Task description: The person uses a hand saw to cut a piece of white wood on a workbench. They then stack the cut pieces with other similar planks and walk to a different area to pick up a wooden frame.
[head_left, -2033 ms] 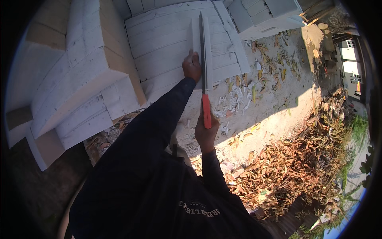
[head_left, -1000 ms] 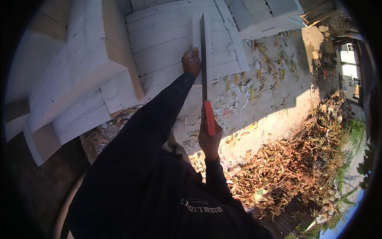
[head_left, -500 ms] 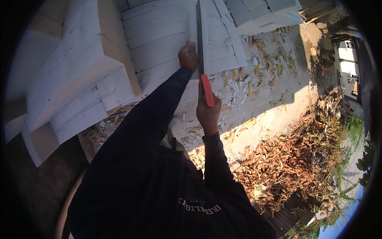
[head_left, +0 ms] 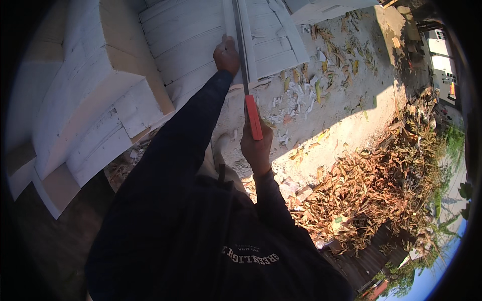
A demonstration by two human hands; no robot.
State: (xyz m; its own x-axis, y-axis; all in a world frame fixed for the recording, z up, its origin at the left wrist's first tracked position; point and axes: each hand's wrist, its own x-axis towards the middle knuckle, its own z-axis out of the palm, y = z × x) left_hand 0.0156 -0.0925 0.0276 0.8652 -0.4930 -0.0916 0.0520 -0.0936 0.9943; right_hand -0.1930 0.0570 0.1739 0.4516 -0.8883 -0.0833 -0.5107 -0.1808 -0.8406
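My left hand (head_left: 226, 57) is closed on a narrow white strip (head_left: 230, 20), which lies lengthwise over a pale, slatted white surface (head_left: 181, 40). My right hand (head_left: 257, 145) grips the red handle (head_left: 254, 114) of a hand saw. Its long metal blade (head_left: 241, 50) runs up alongside the strip, just right of my left hand; whether the teeth are cutting into it I cannot tell.
White stacked blocks (head_left: 85, 100) fill the left, with more white blocks (head_left: 329, 9) at the top. Pale ground (head_left: 326, 100) holds scattered leaves and white scraps, beside a dry leaf pile (head_left: 366, 185) at lower right. A white structure (head_left: 441, 62) stands at the far right.
The saw and my right hand moved toward me, then forward again over the last second. My left hand keeps its grip while the whole view has shifted slightly.
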